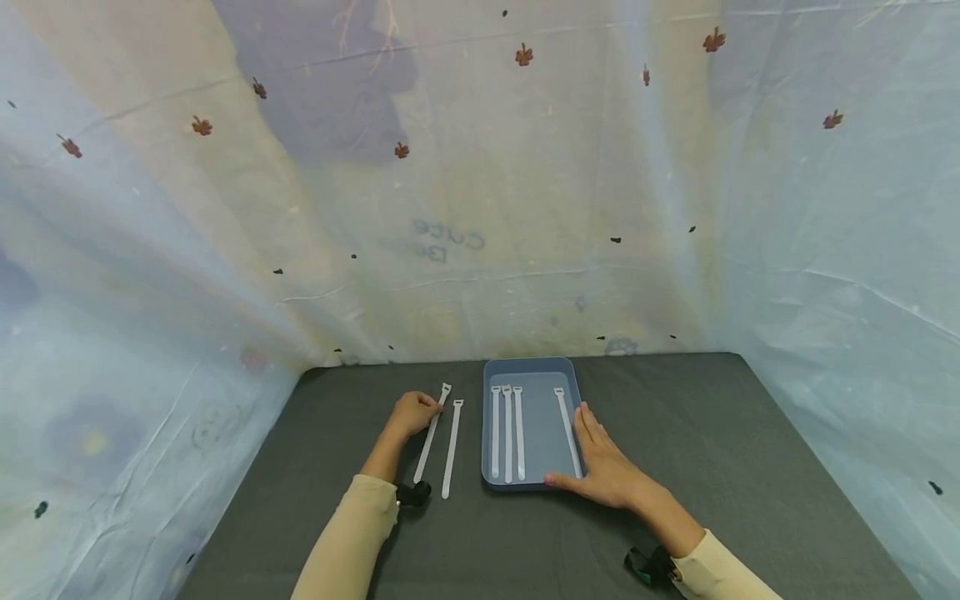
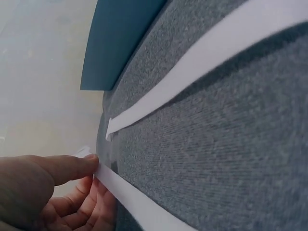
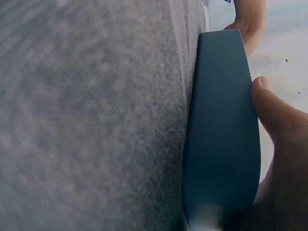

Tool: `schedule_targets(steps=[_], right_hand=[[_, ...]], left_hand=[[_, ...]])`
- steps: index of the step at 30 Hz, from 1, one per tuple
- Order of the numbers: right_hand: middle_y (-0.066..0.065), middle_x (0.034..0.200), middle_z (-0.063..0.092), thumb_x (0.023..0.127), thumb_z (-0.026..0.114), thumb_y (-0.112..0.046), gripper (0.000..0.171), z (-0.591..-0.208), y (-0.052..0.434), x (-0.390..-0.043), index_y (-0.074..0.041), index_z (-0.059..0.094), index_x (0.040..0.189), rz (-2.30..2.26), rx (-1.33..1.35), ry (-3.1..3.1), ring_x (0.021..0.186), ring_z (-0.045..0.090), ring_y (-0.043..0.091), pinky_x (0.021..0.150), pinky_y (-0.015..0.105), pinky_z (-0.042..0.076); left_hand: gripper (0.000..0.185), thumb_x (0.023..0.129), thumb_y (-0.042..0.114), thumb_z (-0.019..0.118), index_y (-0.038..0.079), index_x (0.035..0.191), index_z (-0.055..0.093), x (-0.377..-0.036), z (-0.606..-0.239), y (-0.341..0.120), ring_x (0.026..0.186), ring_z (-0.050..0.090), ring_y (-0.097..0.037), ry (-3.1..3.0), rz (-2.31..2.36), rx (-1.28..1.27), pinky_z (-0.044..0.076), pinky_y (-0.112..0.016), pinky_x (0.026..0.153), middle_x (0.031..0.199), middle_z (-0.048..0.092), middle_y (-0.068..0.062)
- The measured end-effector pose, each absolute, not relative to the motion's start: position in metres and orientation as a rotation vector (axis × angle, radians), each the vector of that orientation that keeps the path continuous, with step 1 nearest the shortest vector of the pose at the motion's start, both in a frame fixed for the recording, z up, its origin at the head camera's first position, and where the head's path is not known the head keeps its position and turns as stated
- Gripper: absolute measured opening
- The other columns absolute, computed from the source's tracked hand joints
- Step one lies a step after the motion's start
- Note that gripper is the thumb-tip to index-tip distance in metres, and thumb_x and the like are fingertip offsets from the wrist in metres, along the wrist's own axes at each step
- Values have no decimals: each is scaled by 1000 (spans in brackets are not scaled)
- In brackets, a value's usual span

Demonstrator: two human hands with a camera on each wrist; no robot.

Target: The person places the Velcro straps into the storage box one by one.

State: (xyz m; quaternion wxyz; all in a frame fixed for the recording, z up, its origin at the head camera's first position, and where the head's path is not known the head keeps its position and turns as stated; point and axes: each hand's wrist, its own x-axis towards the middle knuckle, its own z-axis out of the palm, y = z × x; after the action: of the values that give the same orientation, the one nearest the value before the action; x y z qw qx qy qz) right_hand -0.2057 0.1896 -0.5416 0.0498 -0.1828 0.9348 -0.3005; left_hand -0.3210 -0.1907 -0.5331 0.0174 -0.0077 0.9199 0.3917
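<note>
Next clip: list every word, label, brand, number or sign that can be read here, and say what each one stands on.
"Cute": faint, mirrored through the backdrop sheet, upper line; a likely reading only.
Second line just below it: too faint and blurred to read.
White straps in the blue tray and white straps on the grey table: no print visible.
Tray and table: no text or labels.

Both arms wear long, plain sleeves of a pale cream-beige fabric, ending at the wrists. The left hand [image 1: 412,412] and right hand [image 1: 603,468] are bare, with no rings or gloves visible. Just behind each cuff sits a small black device strapped at the wrist; the one on the right arm shows a touch of teal on its casing.
</note>
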Motion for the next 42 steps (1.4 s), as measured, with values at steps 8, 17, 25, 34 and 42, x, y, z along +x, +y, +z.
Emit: schedule_targets(steps=[8,17,25,34,42], right_hand=[[25,178,-9,90,71,-75,132,-545,190,-208,5,2,169,-889,-552,2851,165,-1,41,132,62,11],[24,178,-10,91,71,-75,132,-544,190,-208,5,1,169,-874,-551,2847,165,-2,40,132,61,11],[24,178,-10,90,70,-76,132,-544,190,-207,5,2,170,-895,-545,2839,165,-2,41,132,62,11],[26,178,-8,90,71,-75,132,-544,189,-207,6,3,169,-890,-559,2849,165,0,42,131,63,12],[27,177,-8,91,72,-73,131,-539,190,-205,7,3,169,-904,-563,2850,165,0,44,131,64,12]], left_hand=[[14,100,13,76,0,95,72,-317,-527,-189,66,62,-16,2861,1304,2,50,-29,61,80,70,-7],[15,97,16,82,4,94,74,-313,-515,-189,69,61,-17,2964,1348,57,50,-32,64,80,69,-5],[17,98,22,82,7,102,75,-308,-498,-183,77,64,-19,2937,1424,115,51,-34,69,89,75,-5],[17,98,24,82,8,105,77,-301,-475,-166,81,68,-17,2910,1533,186,53,-30,68,94,77,-4],[21,99,20,80,9,118,78,-291,-458,-150,93,75,-23,2808,1653,279,61,-33,77,105,80,-6]])
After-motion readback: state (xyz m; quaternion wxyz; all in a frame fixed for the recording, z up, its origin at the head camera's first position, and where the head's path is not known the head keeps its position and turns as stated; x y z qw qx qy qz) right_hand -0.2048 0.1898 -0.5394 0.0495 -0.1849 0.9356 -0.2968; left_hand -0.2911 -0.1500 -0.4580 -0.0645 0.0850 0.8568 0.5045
